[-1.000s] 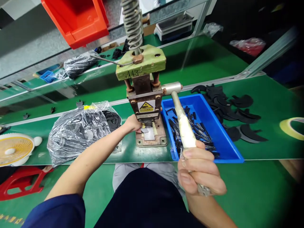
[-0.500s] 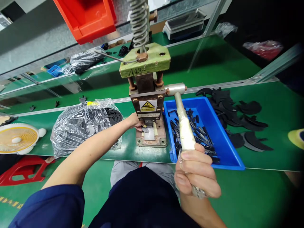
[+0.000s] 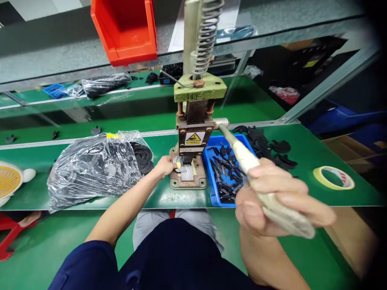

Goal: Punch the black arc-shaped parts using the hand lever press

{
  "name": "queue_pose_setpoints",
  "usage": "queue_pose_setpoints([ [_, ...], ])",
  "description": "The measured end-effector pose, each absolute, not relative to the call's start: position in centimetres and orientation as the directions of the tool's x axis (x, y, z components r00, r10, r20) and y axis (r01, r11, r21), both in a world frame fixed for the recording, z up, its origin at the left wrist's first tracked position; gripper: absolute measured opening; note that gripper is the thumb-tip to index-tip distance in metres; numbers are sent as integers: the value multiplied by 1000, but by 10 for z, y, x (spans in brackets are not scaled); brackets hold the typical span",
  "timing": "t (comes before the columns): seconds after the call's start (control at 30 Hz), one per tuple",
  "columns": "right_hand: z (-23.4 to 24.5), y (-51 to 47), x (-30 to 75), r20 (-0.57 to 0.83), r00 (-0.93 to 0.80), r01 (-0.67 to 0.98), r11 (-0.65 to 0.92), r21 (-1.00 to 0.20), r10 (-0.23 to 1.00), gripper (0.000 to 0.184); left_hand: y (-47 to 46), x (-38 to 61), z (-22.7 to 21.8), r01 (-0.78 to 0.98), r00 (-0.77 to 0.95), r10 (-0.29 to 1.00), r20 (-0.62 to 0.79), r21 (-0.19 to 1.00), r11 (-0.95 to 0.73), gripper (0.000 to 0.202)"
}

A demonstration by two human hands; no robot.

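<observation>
In front of me stands a hand press (image 3: pixel 195 145) with a green top plate, a tall spring and a warning label. My left hand (image 3: pixel 165 166) is closed on a grey curved plastic piece (image 3: pixel 178 167) at the left of the press base, beside the punch. A small yellow patch shows where the fingertips meet the piece. My right hand (image 3: pixel 281 193) wraps around the press lever (image 3: pixel 243 155), whose wrapped grip points toward me and to the right. A light metal plate (image 3: pixel 187 173) lies on the base below the punch.
Right of the press, a blue tray (image 3: pixel 214 189) holds black strips; dark curved pieces (image 3: pixel 258 141) lie behind it. A tape roll (image 3: pixel 334 178) sits farther right. On the left are a plastic bag of curved pieces (image 3: pixel 99 165) and a fan (image 3: pixel 9 181). A red bin (image 3: pixel 133 52) overhangs above.
My view has shifted. My left hand has drawn a little left from the punch with the curved piece. The lever's grip end has swung up and rightward in my right hand.
</observation>
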State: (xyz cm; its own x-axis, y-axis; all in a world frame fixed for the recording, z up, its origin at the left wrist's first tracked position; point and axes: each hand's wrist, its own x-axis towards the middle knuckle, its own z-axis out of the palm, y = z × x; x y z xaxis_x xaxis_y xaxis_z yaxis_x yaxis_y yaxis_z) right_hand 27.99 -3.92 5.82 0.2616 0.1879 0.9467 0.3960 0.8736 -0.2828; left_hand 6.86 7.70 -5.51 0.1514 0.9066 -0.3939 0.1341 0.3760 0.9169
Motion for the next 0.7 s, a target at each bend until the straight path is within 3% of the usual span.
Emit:
queue_pose_setpoints([
  [0.13, 106, -15, 277, 948, 277, 348, 904, -249, 154, 52, 74, 66, -42, -10, 83, 885, -458, 888, 460, 26],
  [0.3, 100, -25, 261, 847, 395, 301, 821, -485, 356, 64, 56, 42, -29, -85, 98, 915, -391, 913, 400, 30],
  [0.37, 71, -36, 252, 768, 498, 302, 749, -589, 403, 63, 46, 30, -25, -85, 155, 931, -330, 935, 345, 35],
  [0.4, 53, -41, 247, 691, 561, 271, 688, -674, 456, 47, 40, 24, -23, -80, 187, 936, -298, 945, 317, 37],
  [0.43, 35, -45, 242, 546, 529, 182, 542, -821, 650, 29, 34, 19, -21, -72, 222, 937, -270, 954, 292, 40],
  [0.47, 19, -46, 237, 304, 401, 67, 303, -951, 864, 22, 29, 15, -18, -64, 257, 934, -248, 960, 273, 41],
  [0.5, 6, -46, 232, 158, 312, 22, 159, -987, 937, 22, 23, 12, -16, -57, 290, 929, -231, 965, 257, 42],
  [0.6, -18, -37, 217, -167, 2, -73, -166, -983, 986, 31, 10, 7, -5, -8, 391, 902, -183, 979, 202, 38],
  [0.7, -22, -27, 211, -344, -312, -137, -401, -906, 885, 37, 1, 3, 8, 153, 462, 884, -75, 988, 3, 25],
])
